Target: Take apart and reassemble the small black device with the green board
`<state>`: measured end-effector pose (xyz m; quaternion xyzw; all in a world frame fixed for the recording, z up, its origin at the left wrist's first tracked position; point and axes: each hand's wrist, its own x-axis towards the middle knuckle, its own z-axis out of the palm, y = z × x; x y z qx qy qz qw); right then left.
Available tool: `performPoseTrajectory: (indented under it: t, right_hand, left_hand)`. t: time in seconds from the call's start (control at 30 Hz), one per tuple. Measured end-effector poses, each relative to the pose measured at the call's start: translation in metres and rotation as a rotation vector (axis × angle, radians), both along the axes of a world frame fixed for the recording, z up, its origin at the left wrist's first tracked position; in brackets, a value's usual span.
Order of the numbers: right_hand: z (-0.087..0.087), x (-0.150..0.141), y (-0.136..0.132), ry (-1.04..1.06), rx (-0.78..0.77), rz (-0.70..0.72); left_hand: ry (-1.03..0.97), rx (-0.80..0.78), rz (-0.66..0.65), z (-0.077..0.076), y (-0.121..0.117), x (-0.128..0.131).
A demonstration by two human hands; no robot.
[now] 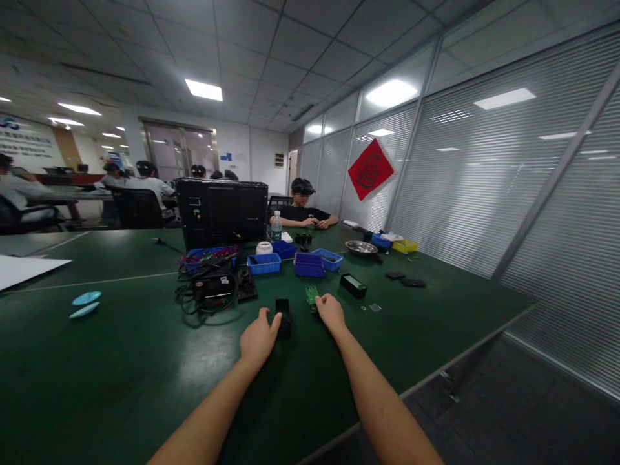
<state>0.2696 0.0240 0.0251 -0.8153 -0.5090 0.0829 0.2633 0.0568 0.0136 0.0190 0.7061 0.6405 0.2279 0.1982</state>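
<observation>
My left hand (260,337) is at the left side of a small, open-topped black plastic box (284,311), the thumb on its left edge and the fingers curled beside it. Some of those fingers are hidden. To the right, my right hand (332,312) pinches the lower right edge of a green circuit board (311,294), its face up. Just beyond that hand lies another black case (353,285) with a pale green panel in it. A small clear piece (375,308) and a tiny white ring (363,308) rest on the table close by.
Blue bins (264,263) stand across the middle of the green table (145,387), before a big black monitor-like case (223,210). Tangled cables and a black adapter (210,285) lie left. A metal bowl (361,248) sits right. A person (303,210) works opposite.
</observation>
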Motion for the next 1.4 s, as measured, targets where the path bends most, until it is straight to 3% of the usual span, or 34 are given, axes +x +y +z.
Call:
performPoseTrajectory:
  t: [0.17, 0.5, 0.6, 0.77, 1.0, 1.17, 1.4]
  right_hand:
    - [0.006, 0.008, -0.004, -0.090, 0.077, -0.065]
    - [-0.013, -0.004, 0.003, -0.218, 0.020, 0.061]
    - [-0.010, 0.003, 0.004, -0.187, 0.018, 0.021]
    - [-0.005, 0.005, 0.002, -0.142, 0.021, 0.049]
    - [-0.006, -0.008, 0.003, -0.010, 0.081, 0.342]
    - [-0.005, 0.001, 0.004, -0.001, 0.063, 0.319]
    - [-0.004, 0.011, 0.004, 0.017, 0.064, 0.365]
  left_hand:
    - [-0.033, 0.131, -0.127, -0.001, -0.002, 0.000]
    - [-0.090, 0.251, -0.504, -0.016, -0.013, 0.015]
    - [-0.227, 0.267, -0.471, -0.017, -0.011, 0.016]
    - [-0.280, 0.433, -0.232, -0.022, 0.008, 0.008]
    - [-0.213, 0.159, -0.325, -0.021, 0.019, 0.006]
    - [-0.127, 0.072, -0.393, -0.011, 0.011, 0.006]
    - [-0.029, 0.104, -0.433, -0.009, 0.008, 0.005]
